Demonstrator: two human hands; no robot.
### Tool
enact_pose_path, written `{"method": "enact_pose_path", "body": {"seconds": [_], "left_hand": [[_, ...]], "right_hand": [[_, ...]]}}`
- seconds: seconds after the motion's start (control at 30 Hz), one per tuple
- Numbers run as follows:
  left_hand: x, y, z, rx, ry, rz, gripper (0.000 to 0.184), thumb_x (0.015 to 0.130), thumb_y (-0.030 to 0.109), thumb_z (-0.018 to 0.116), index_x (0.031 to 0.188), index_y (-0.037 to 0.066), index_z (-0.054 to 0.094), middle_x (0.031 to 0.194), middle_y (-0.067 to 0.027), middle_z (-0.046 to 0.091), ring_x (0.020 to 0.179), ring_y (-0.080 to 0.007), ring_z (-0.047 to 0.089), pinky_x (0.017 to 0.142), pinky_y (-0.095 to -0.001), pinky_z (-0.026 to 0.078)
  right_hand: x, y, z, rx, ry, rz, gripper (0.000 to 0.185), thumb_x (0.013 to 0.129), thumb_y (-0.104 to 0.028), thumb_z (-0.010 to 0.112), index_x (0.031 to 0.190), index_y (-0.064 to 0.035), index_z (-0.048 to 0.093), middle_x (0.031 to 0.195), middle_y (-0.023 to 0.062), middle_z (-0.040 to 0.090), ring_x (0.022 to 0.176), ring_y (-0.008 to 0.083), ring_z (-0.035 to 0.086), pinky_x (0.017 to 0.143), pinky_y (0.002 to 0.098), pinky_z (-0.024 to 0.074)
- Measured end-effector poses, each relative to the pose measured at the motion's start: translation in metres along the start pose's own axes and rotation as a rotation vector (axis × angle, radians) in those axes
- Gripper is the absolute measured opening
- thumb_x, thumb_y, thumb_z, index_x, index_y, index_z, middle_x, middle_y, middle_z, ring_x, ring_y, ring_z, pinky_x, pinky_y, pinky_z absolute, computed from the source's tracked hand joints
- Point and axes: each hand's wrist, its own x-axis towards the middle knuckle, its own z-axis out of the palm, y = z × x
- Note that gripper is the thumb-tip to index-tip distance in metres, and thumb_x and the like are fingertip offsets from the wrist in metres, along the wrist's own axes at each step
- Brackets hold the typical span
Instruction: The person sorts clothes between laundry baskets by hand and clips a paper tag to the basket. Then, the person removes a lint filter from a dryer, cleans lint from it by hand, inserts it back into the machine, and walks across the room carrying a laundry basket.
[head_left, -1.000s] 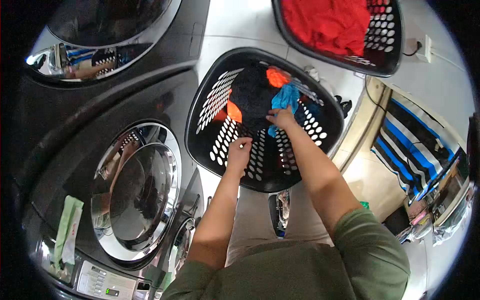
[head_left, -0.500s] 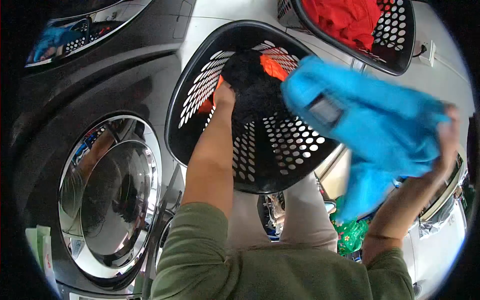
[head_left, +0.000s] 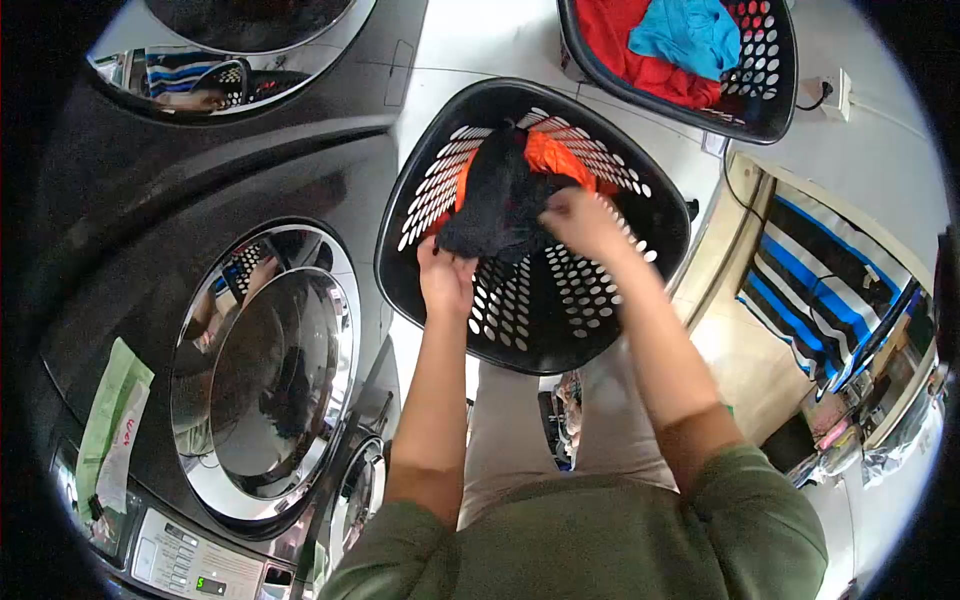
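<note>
Inside the black perforated basket [head_left: 545, 355] lies a black cloth [head_left: 495, 205], with an orange cloth [head_left: 555, 158] along its upper right side and more orange at its left. My left hand [head_left: 445, 280] grips the lower left edge of the black cloth. At the cloth's right side, my right hand [head_left: 583, 222] has its fingers pinched on the dark fabric, slightly blurred. A blue cloth [head_left: 688, 35] rests on red cloth [head_left: 620, 50] in a second black basket [head_left: 770, 130] at the upper right.
Dark front-loading machines with a round glass door [head_left: 275, 375] stand at the left. A striped blue, black and white cloth [head_left: 825, 290] hangs at the right, near a wall outlet [head_left: 838, 95] and a shelf with assorted items.
The blue cloth has gone from the near basket, through my right hand, onto the red cloth in the second basket. Both my hands are now at the black cloth.
</note>
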Motion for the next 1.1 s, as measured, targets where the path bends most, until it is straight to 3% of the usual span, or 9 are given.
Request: {"method": "enact_pose_path", "body": {"seconds": [0.2,0.33,0.47,0.57,0.67,0.77,0.87,0.97,1.1], "left_hand": [[-0.136,0.034,0.014,-0.205,0.103,-0.430,0.040,0.102,0.029,0.037,0.130,0.003,0.049,0.130,-0.0146,0.056,0.116,-0.0299,0.057,0.101,-0.0454,0.045],[-0.199,0.033,-0.016,-0.175,0.158,-0.733,0.044,0.099,0.031,0.047,0.129,-0.001,0.051,0.125,-0.0133,0.061,0.111,-0.0311,0.060,0.098,-0.0426,0.047],[-0.203,0.031,-0.069,1.077,-0.120,-0.363,0.037,0.091,0.013,0.055,0.124,-0.003,0.054,0.124,-0.0121,0.061,0.115,-0.0290,0.057,0.100,-0.0438,0.043],[-0.193,0.049,-0.076,0.709,0.069,0.114,0.039,0.086,0.010,0.049,0.121,-0.003,0.056,0.123,-0.0133,0.061,0.113,-0.0306,0.057,0.099,-0.0434,0.044],[-0.216,0.075,-0.025,0.141,-0.022,0.052,0.063,0.093,0.044,0.048,0.138,0.000,0.041,0.138,-0.0154,0.048,0.124,-0.0360,0.048,0.106,-0.0463,0.038],[-0.228,0.085,0.001,0.164,0.018,-0.208,0.086,0.089,0.067,0.046,0.145,0.004,0.030,0.144,-0.0149,0.041,0.128,-0.0358,0.044,0.108,-0.0474,0.035],[-0.244,0.089,-0.011,0.437,-0.218,-0.204,0.081,0.092,0.062,0.039,0.142,-0.002,0.033,0.144,-0.0164,0.040,0.131,-0.0307,0.041,0.109,-0.0408,0.032],[-0.260,0.124,-0.029,0.775,-0.478,-0.328,0.077,0.086,0.054,0.058,0.135,-0.004,0.042,0.137,-0.0155,0.048,0.124,-0.0270,0.047,0.105,-0.0356,0.035],[-0.303,0.198,0.076,1.153,-1.210,0.071,0.076,0.058,0.022,0.091,0.119,-0.008,0.056,0.119,-0.0146,0.060,0.106,-0.0249,0.058,0.092,-0.0328,0.044]], "right_hand": [[0.098,0.067,0.174,-0.147,-0.043,0.010,0.055,0.084,-0.011,0.059,0.136,-0.0108,0.042,0.147,0.0302,0.020,0.107,0.0480,0.056,0.093,0.0464,0.0489],[0.108,0.080,0.156,0.078,0.127,0.199,0.059,0.070,-0.016,0.078,0.122,-0.0012,0.053,0.122,0.0269,0.055,0.107,0.0451,0.056,0.090,0.0459,0.0490],[-0.020,0.032,0.016,0.070,0.194,-0.203,0.035,0.068,-0.013,0.079,0.097,0.0011,0.065,0.094,0.0210,0.063,0.096,0.0377,0.061,0.086,0.0408,0.0477],[-0.131,0.023,-0.080,0.151,0.530,-0.289,0.025,0.071,0.002,0.067,0.096,0.0002,0.064,0.092,0.0168,0.062,0.090,0.0352,0.062,0.080,0.0401,0.0511],[-0.209,0.054,-0.134,0.185,0.673,0.003,0.023,0.082,0.004,0.061,0.105,0.0000,0.060,0.087,0.0124,0.063,0.080,0.0162,0.062,0.073,0.0283,0.0495],[-0.246,0.082,-0.156,0.139,0.725,0.023,0.028,0.083,0.004,0.056,0.110,0.0002,0.060,0.097,0.0166,0.065,0.091,0.0262,0.065,0.082,0.0323,0.0494],[-0.242,0.110,-0.146,0.168,0.670,0.079,0.031,0.083,0.001,0.058,0.114,0.0005,0.059,0.103,0.0184,0.065,0.097,0.0308,0.063,0.087,0.0352,0.0484],[-0.232,0.100,-0.123,-0.271,0.496,0.305,0.081,0.073,-0.021,0.079,0.142,-0.0074,0.038,0.141,0.0250,0.040,0.125,0.0406,0.046,0.102,0.0425,0.0408],[-0.211,0.001,-0.126,-0.010,0.182,-0.419,0.114,0.056,-0.024,0.089,0.148,-0.0067,0.024,0.146,0.0247,0.031,0.137,0.0403,0.030,0.112,0.0589,0.0197]]}}
